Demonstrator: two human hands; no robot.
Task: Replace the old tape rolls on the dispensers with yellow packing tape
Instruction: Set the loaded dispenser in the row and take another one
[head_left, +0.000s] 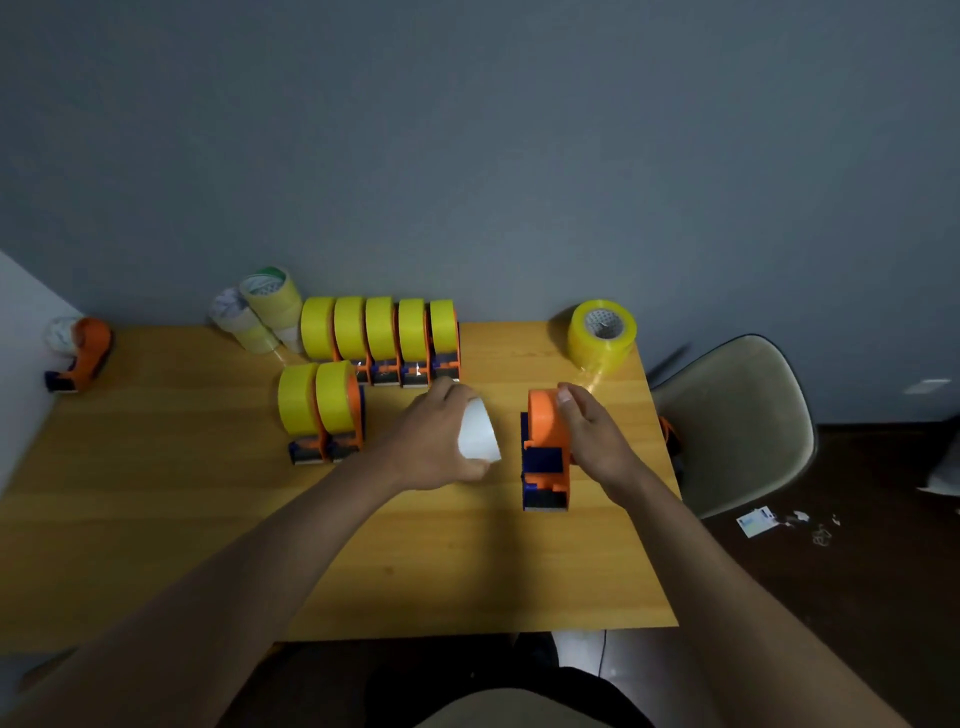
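Head view: left hand (436, 436) curled round a white, nearly spent tape roll (479, 431), held just above the wooden table (208, 519). Right hand (592, 431) grips the orange dispenser (545, 457) from its right side, fingers over the top; dispenser stands on the table, hub bare. Fresh yellow tape roll (601, 332) lies at the far right table edge, well apart from both hands. Back row of five loaded dispensers (382, 335), two more loaded dispensers (322, 405) in front. Pile of pale used rolls (257, 309) far left. One dispenser with an old roll (80, 353) at the left edge. Chair (737, 415) at right.
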